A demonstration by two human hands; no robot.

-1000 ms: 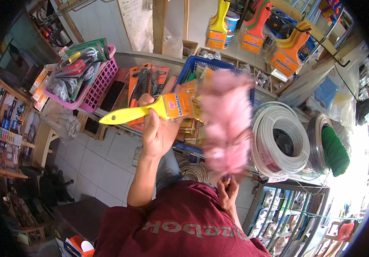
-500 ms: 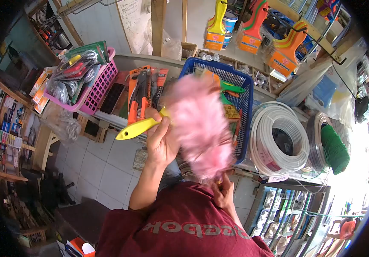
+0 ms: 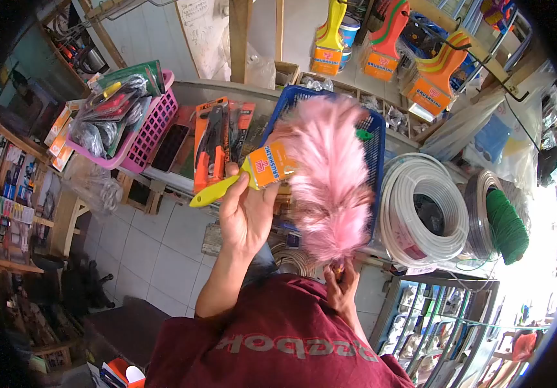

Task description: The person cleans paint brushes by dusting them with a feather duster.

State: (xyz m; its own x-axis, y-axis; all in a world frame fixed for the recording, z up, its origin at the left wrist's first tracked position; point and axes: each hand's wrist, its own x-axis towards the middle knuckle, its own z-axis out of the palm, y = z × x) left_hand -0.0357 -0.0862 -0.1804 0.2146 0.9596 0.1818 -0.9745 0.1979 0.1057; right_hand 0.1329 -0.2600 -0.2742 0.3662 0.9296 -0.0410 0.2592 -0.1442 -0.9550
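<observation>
Left grip (image 3: pixel 245 210) closed on yellow paintbrush (image 3: pixel 246 178), raised before blue basket (image 3: pixel 375 149); right grip (image 3: pixel 342 291) clutching pink duster (image 3: pixel 330 174) just beside. Risk: duster sweep knocking paintbrush loose, given light pinch.

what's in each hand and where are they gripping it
Left hand grips a yellow paintbrush where handle meets head. Right hand holds a pink feather duster by its handle.

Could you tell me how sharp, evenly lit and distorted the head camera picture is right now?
Head view: strong fisheye curve with dark corners; daylight blows out the right edge; the pink duster is slightly soft, while the yellow brush in the left hand is sharp.
</observation>
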